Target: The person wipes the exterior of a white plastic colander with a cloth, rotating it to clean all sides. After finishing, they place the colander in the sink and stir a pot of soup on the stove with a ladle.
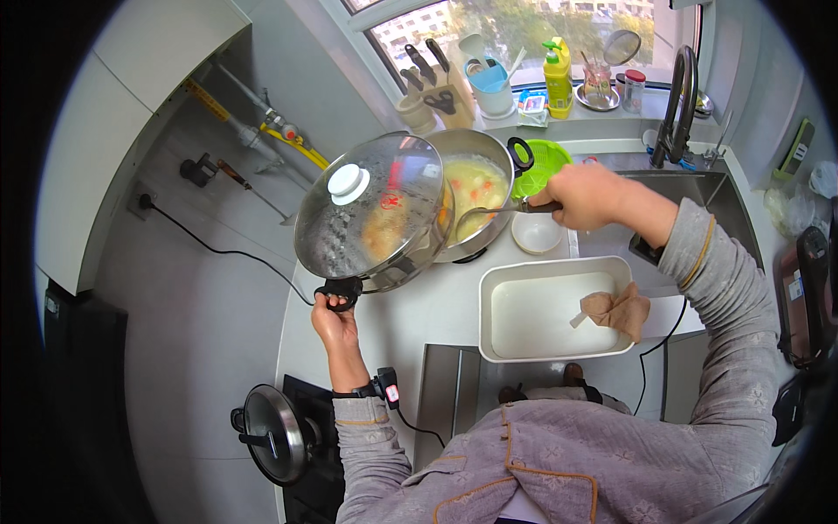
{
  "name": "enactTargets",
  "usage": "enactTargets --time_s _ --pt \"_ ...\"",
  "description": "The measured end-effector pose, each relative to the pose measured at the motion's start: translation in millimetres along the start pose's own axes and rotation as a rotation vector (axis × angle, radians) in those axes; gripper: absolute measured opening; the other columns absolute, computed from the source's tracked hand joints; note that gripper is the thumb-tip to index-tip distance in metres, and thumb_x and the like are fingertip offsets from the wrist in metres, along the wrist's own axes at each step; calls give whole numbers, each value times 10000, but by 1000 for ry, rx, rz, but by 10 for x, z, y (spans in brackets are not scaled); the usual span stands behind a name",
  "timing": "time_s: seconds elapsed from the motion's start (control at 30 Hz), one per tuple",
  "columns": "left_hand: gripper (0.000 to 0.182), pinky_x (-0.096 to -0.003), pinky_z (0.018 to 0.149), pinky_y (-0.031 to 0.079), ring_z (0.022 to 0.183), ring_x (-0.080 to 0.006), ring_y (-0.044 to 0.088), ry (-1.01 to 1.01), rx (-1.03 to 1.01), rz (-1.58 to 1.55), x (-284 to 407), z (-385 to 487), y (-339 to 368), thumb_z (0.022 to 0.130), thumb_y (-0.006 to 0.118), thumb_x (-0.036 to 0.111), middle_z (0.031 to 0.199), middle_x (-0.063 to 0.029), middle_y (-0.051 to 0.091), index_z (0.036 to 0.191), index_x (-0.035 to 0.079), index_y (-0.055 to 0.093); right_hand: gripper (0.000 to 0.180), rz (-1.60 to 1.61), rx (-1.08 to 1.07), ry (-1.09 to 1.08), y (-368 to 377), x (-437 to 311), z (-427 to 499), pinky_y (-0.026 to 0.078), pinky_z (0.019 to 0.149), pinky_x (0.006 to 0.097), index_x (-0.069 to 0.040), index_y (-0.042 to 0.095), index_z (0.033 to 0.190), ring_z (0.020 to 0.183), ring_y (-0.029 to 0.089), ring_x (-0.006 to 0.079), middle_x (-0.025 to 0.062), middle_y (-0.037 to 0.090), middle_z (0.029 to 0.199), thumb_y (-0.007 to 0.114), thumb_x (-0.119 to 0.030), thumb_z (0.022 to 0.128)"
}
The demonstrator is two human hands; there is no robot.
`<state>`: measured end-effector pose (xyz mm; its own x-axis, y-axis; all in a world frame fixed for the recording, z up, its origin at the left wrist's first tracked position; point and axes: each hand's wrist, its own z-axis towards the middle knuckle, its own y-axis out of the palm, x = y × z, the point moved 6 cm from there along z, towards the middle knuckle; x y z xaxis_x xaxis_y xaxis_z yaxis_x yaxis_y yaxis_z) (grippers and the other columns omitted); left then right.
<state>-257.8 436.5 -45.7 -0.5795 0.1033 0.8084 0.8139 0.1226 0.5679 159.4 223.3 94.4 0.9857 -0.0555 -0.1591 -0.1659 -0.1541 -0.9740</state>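
My left hand (pixel 336 322) grips a black side handle (pixel 340 293) at the near edge of a lidded metal pot. Its domed glass lid (pixel 327 239) has a white knob (pixel 347 183), red writing and droplets; brownish food shows blurrily through it. In my right hand (pixel 586 196) is a metal ladle (pixel 486 211) with a dark handle, its head dipping into yellowish soup (pixel 481 180) with orange pieces. The soup fills an uncovered steel pot (pixel 501 226), whose left side is hidden behind the lidded pot. A small white bowl (pixel 537 234) sits below my right hand.
A white rectangular basin (pixel 524 354) with a brown cloth (pixel 615 313) over its corner stands near me. Behind are a green strainer (pixel 540 164), knife block (pixel 455 101), yellow bottle (pixel 558 82) and sink faucet (pixel 677 111). Another lidded pot (pixel 278 435) occupies the cooktop at left.
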Motion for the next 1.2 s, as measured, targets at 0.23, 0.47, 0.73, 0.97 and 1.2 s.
enactTargets --time_s 0.23,0.47,0.73,0.97,1.2 --pt "251 -297 617 475 620 -153 448 6 13 -65 -4 -81 82 1050 355 194 685 -24 456 854 58 434 346 -44 70 -20 245 -81 130 549 742 452 -197 716 1084 869 684 322 128 698 870 590 -119 771" --pt "263 -289 606 461 619 -153 442 17 44 -42 63 -137 38 1057 352 211 678 -23 452 851 65 425 429 -114 200 -59 780 -162 722 544 656 433 -133 596 1257 794 695 307 112 697 846 567 -117 829" --pt "256 -283 595 450 602 -149 423 14 69 -2 201 -109 -68 1062 341 212 664 -12 435 858 76 417 465 69 383 29 1038 59 1325 528 636 464 -218 572 1308 738 675 342 144 683 812 570 -154 848" --pt "258 -281 590 448 600 -147 420 10 34 26 245 -87 -12 1062 344 211 663 -11 436 853 80 419 427 256 185 -49 899 77 1009 530 769 460 -232 641 1239 888 673 335 141 697 927 570 -152 826" --pt "251 -280 590 448 599 -146 418 18 41 30 272 -48 -38 1063 343 214 660 -8 431 861 83 413 411 131 13 -26 402 186 167 536 757 444 -230 684 1178 881 676 318 137 695 912 580 -121 796"
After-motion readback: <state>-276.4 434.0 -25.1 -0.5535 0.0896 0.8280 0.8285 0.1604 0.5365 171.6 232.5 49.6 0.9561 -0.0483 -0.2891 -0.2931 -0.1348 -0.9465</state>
